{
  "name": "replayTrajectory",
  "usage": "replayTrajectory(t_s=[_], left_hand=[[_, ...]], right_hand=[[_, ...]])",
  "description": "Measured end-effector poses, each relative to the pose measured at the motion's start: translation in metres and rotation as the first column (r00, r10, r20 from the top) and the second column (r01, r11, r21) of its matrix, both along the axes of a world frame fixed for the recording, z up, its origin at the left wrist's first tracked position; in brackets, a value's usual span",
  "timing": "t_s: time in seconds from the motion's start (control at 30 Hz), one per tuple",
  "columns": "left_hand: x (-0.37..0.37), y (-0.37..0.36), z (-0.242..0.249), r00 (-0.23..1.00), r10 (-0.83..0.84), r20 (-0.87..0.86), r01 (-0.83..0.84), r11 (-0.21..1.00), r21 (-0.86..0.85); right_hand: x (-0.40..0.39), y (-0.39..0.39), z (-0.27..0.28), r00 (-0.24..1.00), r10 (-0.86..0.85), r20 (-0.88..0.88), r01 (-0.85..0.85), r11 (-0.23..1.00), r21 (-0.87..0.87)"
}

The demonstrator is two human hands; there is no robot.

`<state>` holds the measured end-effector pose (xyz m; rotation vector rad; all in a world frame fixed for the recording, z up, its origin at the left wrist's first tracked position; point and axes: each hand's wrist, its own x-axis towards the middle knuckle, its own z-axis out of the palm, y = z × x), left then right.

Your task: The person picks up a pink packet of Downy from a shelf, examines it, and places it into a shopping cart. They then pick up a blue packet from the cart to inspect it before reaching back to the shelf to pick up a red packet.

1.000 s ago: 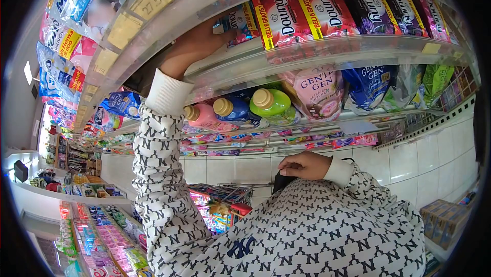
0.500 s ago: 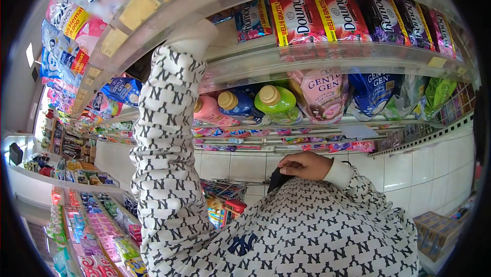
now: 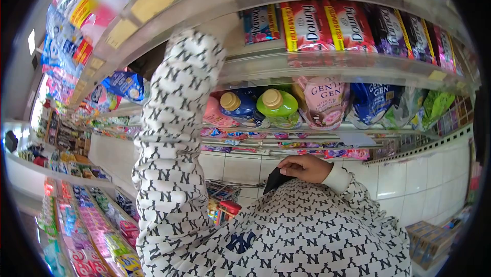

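My left sleeve (image 3: pixel 171 134) reaches up to the upper shelf (image 3: pixel 317 67), and the hand beyond it is hidden. Just right of the sleeve's end lie red, purple and teal Downy packs (image 3: pixel 309 25). My right hand (image 3: pixel 307 168) is at the front of my body, fingers closed round a black item (image 3: pixel 279 179) that I cannot identify. Below the upper shelf stand a blue bottle (image 3: pixel 238 107) and a green bottle (image 3: pixel 276 106) with beige caps, beside a pink Gentle Gen pouch (image 3: pixel 322 103).
A shelf edge with yellow price tags (image 3: pixel 153 2) crosses the upper left. Hanging pouches (image 3: pixel 66 42) are at far left. Behind my left elbow is a basket or cart with a red part (image 3: pixel 230 207). Cardboard boxes (image 3: pixel 429 238) stand at lower right, on white tiles.
The end of my left sleeve has shifted right, and its pale cuff no longer shows. The shelves appear slightly lower in view. My right hand keeps its hold on the black item.
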<state>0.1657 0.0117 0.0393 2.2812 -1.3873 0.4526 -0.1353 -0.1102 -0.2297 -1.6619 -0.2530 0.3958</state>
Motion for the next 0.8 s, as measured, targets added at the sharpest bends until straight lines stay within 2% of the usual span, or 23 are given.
replayTrajectory(t_s=[0.13,0.63,0.8], left_hand=[[-0.002,-0.003,-0.001,1.000,0.014,-0.006,-0.014,1.000,0.007],[-0.006,-0.005,-0.004,0.999,0.047,-0.012,-0.047,0.999,-0.010],[-0.010,-0.001,-0.003,0.998,0.067,-0.018,-0.068,0.998,-0.016]], right_hand=[[0.000,0.001,0.005,0.999,-0.033,-0.043,0.033,0.999,-0.003],[-0.004,-0.001,-0.005,0.997,-0.075,0.003,0.075,0.997,-0.011],[-0.006,-0.003,0.006,0.997,-0.073,-0.033,0.073,0.997,-0.029]])
